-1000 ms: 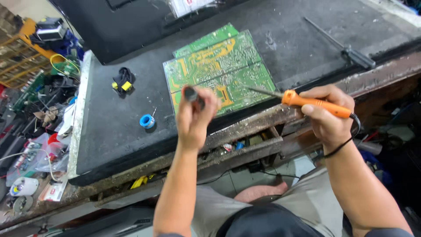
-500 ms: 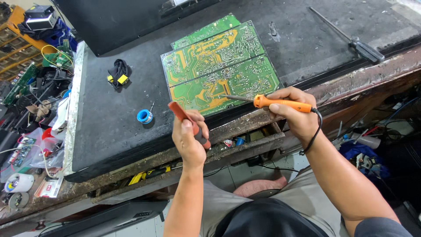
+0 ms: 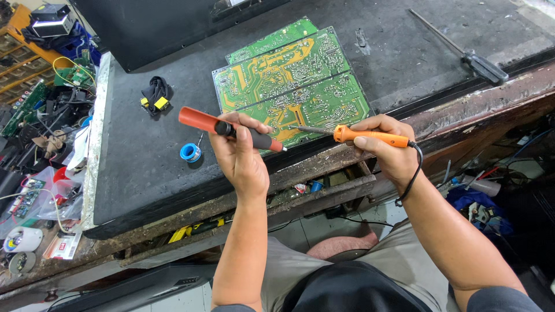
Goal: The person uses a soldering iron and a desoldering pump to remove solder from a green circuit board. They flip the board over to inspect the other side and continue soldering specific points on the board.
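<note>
Gripped in the left hand (image 3: 243, 159) is a desoldering pump (image 3: 231, 128), its orange barrel pointing toward ten o'clock and its dark body closed inside the fingers, with the small pale tip showing at three o'clock of the fist. An orange-handled soldering iron (image 3: 370, 136) is held firmly in the right hand (image 3: 393, 153), the fingers wrapped round the handle, the metal shaft aimed toward nine o'clock and its black cord trailing down past the wrist. Both tools are held just above the near edge of a green circuit board (image 3: 289, 81), and the two tips are brought near each other over its lower part.

Containers are seen only at the margins: yellow parts drawers (image 3: 17, 60) at ten o'clock of the view (their contents cannot be made out), and an open drawer (image 3: 324, 188) under the bench edge, in which small blue and red items lie.

The board is laid solder side up on a dark mat (image 3: 150, 173), tilted slightly, with yellow-green traces and many small solder points; a second green board edge shows beneath it at twelve o'clock. A blue solder spool (image 3: 190, 152) rests on the mat at nine o'clock of the left hand, a black-and-yellow component (image 3: 156, 95) lies beyond it, and a screwdriver (image 3: 462, 49) lies at two o'clock.
</note>
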